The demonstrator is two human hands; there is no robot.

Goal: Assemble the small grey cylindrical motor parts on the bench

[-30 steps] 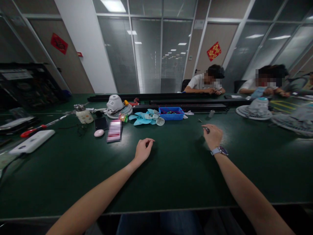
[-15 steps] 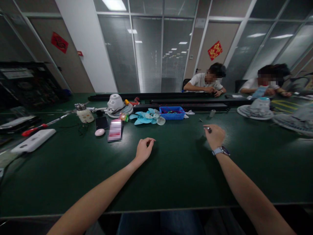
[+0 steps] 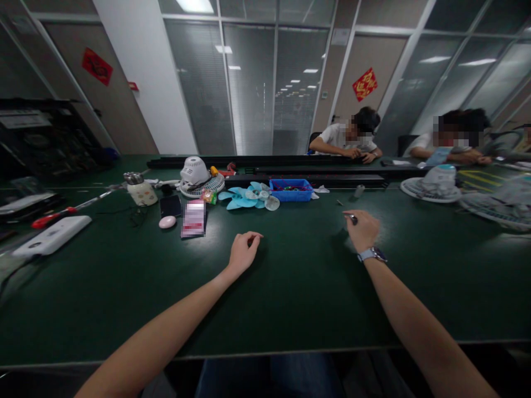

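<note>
Green table point(image 3: 290, 287), same as a second ago: left hand point(image 3: 243, 251) loosely curled, holding nothing; right hand point(image 3: 362, 229) still pinching small dark part point(image 3: 352, 219).

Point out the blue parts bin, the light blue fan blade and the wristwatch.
blue parts bin point(image 3: 291, 196): head view, on its front wall.
light blue fan blade point(image 3: 238, 198): head view, on a left-hand blade.
wristwatch point(image 3: 372, 254): head view, on its band at the right wrist.

A dark green surface point(image 3: 290, 287) fills the room's front. Behind it stand glass partitions point(image 3: 253, 88), a white pillar point(image 3: 141, 72), 2 red wall decorations point(image 3: 364, 84) and ceiling lights point(image 3: 194, 5).
</note>
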